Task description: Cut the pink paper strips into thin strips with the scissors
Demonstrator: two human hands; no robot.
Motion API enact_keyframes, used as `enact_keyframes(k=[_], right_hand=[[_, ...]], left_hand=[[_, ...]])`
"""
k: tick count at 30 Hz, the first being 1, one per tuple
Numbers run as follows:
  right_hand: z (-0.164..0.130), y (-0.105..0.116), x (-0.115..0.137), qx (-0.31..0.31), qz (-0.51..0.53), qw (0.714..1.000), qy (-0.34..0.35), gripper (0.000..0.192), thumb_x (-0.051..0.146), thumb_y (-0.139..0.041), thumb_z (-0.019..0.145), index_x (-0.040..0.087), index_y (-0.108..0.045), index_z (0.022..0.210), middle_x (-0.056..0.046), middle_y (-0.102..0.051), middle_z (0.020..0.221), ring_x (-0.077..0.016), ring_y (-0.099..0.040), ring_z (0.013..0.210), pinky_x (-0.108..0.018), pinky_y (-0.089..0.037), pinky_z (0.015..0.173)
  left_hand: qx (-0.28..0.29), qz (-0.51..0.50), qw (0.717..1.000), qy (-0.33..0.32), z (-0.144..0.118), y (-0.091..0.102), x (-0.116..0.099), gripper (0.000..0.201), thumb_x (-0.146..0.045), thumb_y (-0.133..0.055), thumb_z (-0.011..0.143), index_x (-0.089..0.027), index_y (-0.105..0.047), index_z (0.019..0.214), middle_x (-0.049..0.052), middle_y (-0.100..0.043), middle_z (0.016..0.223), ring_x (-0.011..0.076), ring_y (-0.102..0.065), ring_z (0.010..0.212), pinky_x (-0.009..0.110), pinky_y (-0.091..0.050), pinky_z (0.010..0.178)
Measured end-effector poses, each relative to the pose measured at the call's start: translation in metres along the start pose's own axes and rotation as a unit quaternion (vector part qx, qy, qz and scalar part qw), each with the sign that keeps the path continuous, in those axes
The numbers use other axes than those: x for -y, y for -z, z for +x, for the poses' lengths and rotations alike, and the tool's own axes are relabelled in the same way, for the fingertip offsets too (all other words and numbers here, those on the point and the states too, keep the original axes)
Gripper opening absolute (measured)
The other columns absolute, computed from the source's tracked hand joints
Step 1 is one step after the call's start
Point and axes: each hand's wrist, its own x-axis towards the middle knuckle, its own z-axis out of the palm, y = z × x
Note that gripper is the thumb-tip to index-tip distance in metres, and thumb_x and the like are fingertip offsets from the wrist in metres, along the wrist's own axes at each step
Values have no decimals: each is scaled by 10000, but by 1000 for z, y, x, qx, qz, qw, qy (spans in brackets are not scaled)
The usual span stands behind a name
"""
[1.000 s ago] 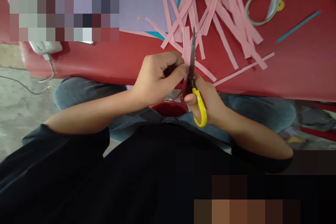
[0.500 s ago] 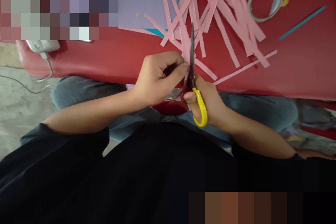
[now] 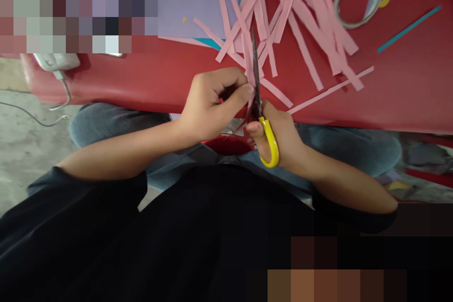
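Note:
My left hand [image 3: 215, 106] pinches a pink paper strip [image 3: 250, 63] between thumb and fingers, near the table's front edge. In my right hand [image 3: 283, 134] is a pair of scissors [image 3: 269, 144] with yellow handles, its dark blades pointing away from me. The blades lie right along the strip's right side, close to my left thumb; whether they bite into the paper I cannot tell. Part of my right fingers is hidden behind the scissors. Just beyond both hands, many loose pink paper strips [image 3: 304, 19] overlap in a pile.
A roll of tape [image 3: 338, 7] and a thin teal strip [image 3: 408, 29] lie to the right on the red table [image 3: 399, 99]. Lavender sheets [image 3: 191, 0] are at the back left. A white charger [image 3: 58, 62] with a cable sits by the left edge.
The scissors' blade tip has swung slightly left, toward the pink strip. My left hand has stayed almost in place, still pinching the strip.

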Motion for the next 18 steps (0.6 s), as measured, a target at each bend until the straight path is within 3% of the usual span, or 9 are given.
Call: enact_keyframes(k=[10, 18], right_hand=[[4, 0, 5, -6, -81, 997, 16, 646, 896, -505, 1027, 253, -560, 1059, -7, -656, 701, -207, -678, 615, -322, -479, 581], [5, -1, 0, -30, -114, 992, 42, 643, 897, -507, 1026, 256, -558, 1043, -12, -662, 691, -215, -675, 576, -320, -430, 556]], left_hand=[[34, 129, 974, -186, 7, 0, 16, 451, -522, -737, 1094, -212, -671, 774, 1, -676, 716, 117, -635, 622, 286, -583, 582], [39, 143, 971, -189, 7, 1, 17, 466, -547, -694, 1116, -215, -664, 791, 5, -674, 729, 125, -671, 649, 294, -596, 594]])
